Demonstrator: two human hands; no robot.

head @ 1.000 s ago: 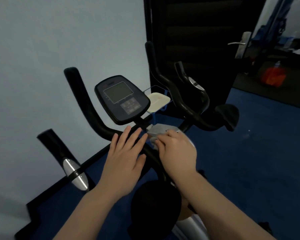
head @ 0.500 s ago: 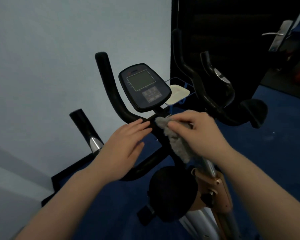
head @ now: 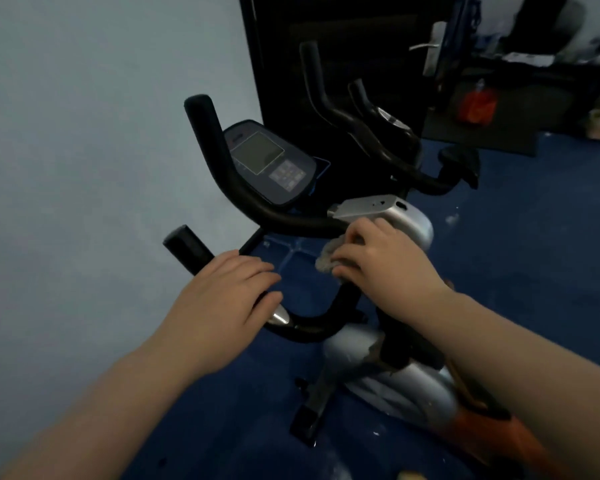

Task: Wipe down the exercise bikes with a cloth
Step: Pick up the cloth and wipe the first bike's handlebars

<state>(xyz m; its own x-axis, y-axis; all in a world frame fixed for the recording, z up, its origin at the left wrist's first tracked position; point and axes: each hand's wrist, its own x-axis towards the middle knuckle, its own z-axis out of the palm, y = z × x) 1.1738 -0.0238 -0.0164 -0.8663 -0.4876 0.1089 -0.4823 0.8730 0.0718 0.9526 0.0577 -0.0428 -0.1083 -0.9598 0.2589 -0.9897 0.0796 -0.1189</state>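
Note:
An exercise bike with black handlebars (head: 222, 174) and a silver body (head: 406, 386) stands in front of me. Its console (head: 267, 164) with a grey screen faces up. My right hand (head: 381, 261) presses a grey cloth (head: 328, 258) onto the black stem just below the silver bracket (head: 378, 207). My left hand (head: 229, 299) lies flat on the lower left handlebar grip (head: 187, 251), fingers extended over its chrome sensor (head: 279, 318). Most of the cloth is hidden under my right hand.
A pale wall (head: 84, 168) runs close along the left. A black door (head: 343, 46) with a metal handle (head: 426, 46) stands behind the bike. Blue floor (head: 516, 237) spreads to the right, with an orange object (head: 477, 107) far back.
My left hand slid from the central bar down onto the lower left grip. My right hand kept the cloth and worked it down the stem. The view shifted lower, showing the bike's silver body.

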